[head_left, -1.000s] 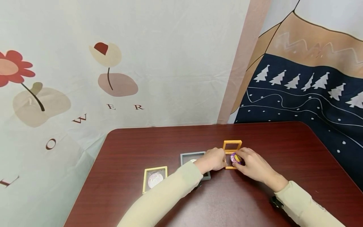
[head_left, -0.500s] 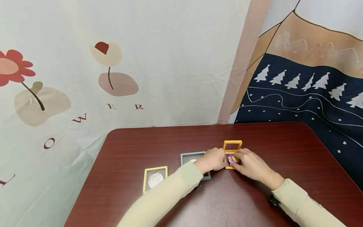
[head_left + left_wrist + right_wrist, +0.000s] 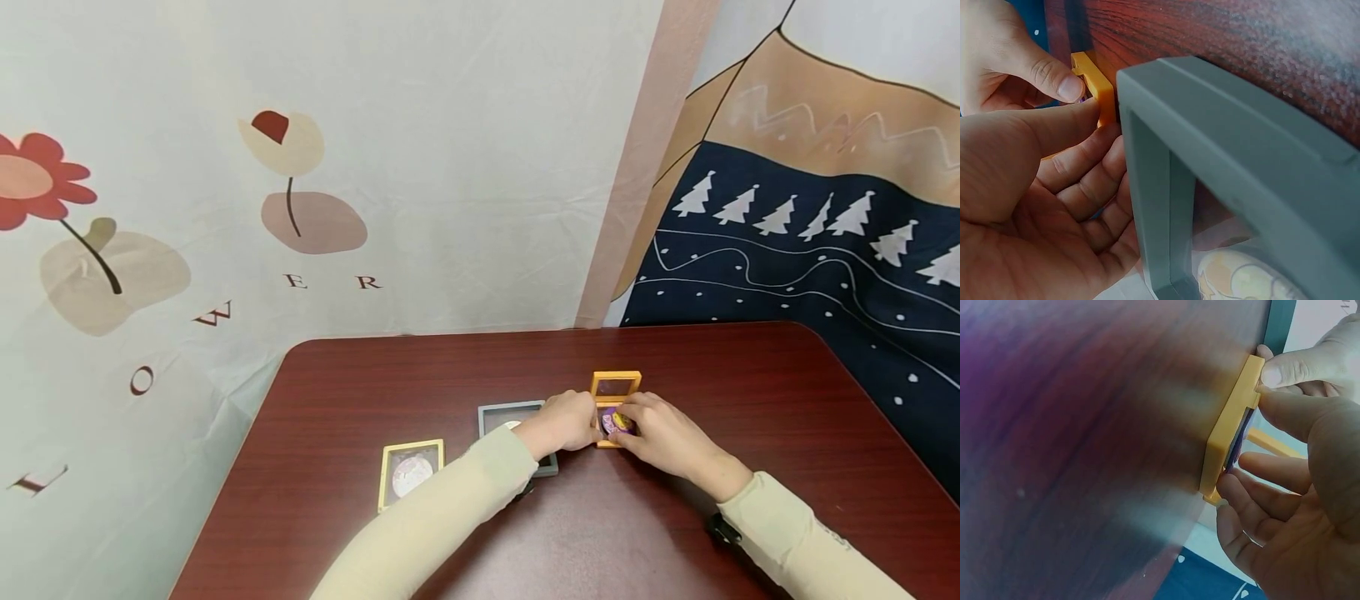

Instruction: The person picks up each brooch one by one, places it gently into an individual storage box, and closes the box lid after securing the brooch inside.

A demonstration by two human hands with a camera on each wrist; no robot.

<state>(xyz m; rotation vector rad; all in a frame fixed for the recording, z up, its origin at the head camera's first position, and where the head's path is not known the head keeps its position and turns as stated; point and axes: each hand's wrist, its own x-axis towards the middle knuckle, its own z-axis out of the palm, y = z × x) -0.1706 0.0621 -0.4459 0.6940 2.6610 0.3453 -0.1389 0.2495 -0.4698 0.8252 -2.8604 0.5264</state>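
Observation:
A small orange hinged display frame (image 3: 617,375) lies opened on the table, its lid tilted up at the back. My left hand (image 3: 568,420) pinches the frame's left side between thumb and fingers; the left wrist view shows the thumb on the orange edge (image 3: 1105,100). A round purple-and-yellow badge (image 3: 611,422) sits within the lower half of the frame. My right hand (image 3: 662,433) holds the badge by its edges, thumb at the near side and fingers at the far side. In the right wrist view the purple rim (image 3: 1240,439) shows just inside the orange wall (image 3: 1225,431), partly hidden by fingers.
A grey frame (image 3: 488,409) with a round badge (image 3: 1241,275) inside stands just left of my left hand, partly under that forearm. Farther left lies a pale yellow frame (image 3: 412,445) holding a pinkish round badge (image 3: 412,475). Printed cloth (image 3: 465,167) hangs behind the table.
My right hand has shifted slightly left with the purple badge, which now sits further inside the orange frame. The left hand has kept its hold and place.

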